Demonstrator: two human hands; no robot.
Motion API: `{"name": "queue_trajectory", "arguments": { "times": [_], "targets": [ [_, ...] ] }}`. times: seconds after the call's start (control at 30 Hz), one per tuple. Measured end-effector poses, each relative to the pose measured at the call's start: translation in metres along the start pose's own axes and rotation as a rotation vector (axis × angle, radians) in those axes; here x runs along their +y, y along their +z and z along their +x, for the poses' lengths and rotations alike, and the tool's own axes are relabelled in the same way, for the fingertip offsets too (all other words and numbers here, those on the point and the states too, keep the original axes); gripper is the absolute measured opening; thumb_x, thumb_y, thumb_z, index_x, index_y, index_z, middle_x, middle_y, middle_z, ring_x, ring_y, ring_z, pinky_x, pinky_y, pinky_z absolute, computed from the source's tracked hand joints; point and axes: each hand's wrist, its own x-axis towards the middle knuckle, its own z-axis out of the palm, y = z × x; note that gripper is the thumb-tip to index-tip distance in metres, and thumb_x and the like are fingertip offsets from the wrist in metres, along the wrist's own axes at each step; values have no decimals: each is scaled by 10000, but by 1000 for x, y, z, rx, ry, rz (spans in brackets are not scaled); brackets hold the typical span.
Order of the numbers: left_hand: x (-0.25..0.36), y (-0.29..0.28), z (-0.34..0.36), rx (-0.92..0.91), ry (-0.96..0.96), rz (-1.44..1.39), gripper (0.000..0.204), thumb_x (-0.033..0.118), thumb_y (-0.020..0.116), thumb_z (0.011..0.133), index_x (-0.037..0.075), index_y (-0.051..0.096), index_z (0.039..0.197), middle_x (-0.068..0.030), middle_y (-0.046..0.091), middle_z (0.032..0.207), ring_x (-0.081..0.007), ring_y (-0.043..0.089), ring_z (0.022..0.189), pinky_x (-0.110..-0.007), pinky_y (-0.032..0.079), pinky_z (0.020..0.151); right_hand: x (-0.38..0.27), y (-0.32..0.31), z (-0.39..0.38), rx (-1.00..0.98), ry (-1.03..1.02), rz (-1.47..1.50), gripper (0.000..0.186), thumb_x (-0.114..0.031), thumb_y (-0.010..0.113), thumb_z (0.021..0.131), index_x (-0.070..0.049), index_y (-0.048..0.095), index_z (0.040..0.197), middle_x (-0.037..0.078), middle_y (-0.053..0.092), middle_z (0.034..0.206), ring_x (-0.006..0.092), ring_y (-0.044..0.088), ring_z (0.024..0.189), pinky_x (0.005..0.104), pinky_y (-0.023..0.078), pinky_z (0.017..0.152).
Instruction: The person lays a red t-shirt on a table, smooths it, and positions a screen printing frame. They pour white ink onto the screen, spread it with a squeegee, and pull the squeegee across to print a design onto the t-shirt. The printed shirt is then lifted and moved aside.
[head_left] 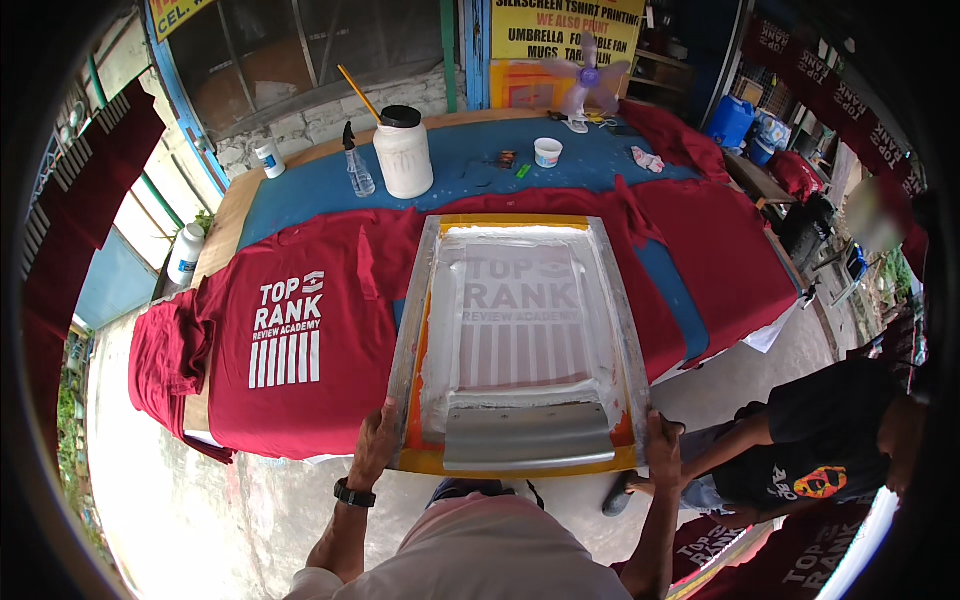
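Observation:
My left hand (pixel 376 438) grips the near left corner of a silkscreen frame (pixel 622 340), and my right hand (pixel 664 446) grips its near right corner. The frame is metal-edged with orange and yellow tape. Its mesh (pixel 520 345) shows a pale stencil of lettering and stripes, with thick white ink around the edges. A grey metal squeegee (pixel 530 437) lies across the near end of the mesh. Beneath and beyond the frame are maroon shirts; I cannot tell whether the frame touches them. A maroon shirt (pixel 230 350) with a white print lies to the left.
On the blue-topped table (pixel 300 195) stand a white jar (pixel 403 160) with a stick, a spray bottle (pixel 357 165), a small tub (pixel 547 152) and a purple fan (pixel 588 85). Another shirt (pixel 700 250) lies right. A person in black (pixel 830 440) is close on my right.

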Motion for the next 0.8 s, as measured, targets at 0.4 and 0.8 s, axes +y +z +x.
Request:
{"name": "queue_trajectory", "arguments": {
  "times": [0.4,0.8],
  "targets": [
    [35,51,62,35,-130,133,828,748,369,1133,-22,564,898,-13,454,748,-146,426,744,-387,404,650,-9,-21,115,-148,106,4,544,-446,501,1182,61,692,1131,35,651,947,142,507,924,339,469,870],
    [72,74,114,103,-44,25,841,745,413,1126,-56,596,942,-69,427,743,-186,421,708,-409,430,649,-60,-21,179,-15,111,21,587,-434,535,1180,70,644,1460,162,717,1376,228,627,1276,379,452,1145]
  ]
}}
